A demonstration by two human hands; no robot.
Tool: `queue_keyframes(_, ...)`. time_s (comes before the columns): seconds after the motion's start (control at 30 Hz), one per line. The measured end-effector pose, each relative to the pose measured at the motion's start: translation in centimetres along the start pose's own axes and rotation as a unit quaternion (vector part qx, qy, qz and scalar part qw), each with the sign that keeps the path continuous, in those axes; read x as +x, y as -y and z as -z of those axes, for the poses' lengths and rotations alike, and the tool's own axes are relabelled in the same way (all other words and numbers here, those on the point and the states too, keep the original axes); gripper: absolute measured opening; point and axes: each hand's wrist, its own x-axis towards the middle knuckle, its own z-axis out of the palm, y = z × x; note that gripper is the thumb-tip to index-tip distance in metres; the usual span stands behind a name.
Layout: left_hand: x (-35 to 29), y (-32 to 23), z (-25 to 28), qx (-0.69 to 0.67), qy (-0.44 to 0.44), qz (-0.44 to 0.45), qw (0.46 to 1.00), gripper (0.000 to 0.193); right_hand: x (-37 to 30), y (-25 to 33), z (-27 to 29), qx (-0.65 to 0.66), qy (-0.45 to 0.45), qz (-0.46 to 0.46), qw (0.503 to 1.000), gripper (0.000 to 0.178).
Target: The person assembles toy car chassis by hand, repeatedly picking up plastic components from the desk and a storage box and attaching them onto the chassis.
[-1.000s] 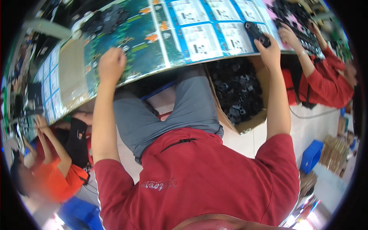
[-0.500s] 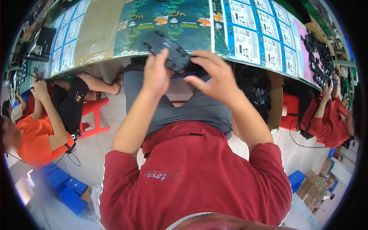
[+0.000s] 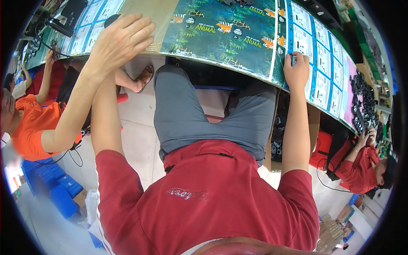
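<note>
My left forearm (image 3: 105, 114) reaches up to the table's left part, where another person's hand (image 3: 123, 40) and forearm cross in front of it. That hides my left hand and its fingers. A dark rounded thing (image 3: 111, 20) shows just beyond the other person's hand; most of it is covered, and which hand has it I cannot tell. My right hand (image 3: 297, 72) rests at the table's near edge on blue-and-white printed sheets (image 3: 321, 87). Its fingers are loosely bent, with thumb and forefinger apart and nothing visible between them.
A dark green animal-print sheet (image 3: 221, 42) covers the table's middle. Black parts (image 3: 361, 100) are heaped on a pink area at right. Another black piece (image 3: 240, 2) lies at the far edge. A cardboard box (image 3: 313, 123) stands beneath the table. Co-workers sit at both sides.
The black, car-shaped plastic piece has left the middle. My left arm has swung left, my right hand has moved right onto the sheets, and the orange-sleeved person's arm has reached in.
</note>
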Motion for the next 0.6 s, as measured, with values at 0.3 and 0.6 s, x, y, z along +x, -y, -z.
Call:
queue_keyframes(0.3,-0.2,4.5,-3.9,-0.019,0.007,-0.011,1.0,0.031,0.2,0.6,-0.1,0.027,0.019,-0.04,0.999,0.027)
queue_keyframes(0.6,2.5,2.3,3.0,0.103,-0.149,-0.117,0.976,0.028,0.0,-0.1,0.2,0.017,0.015,-0.04,0.999,0.026)
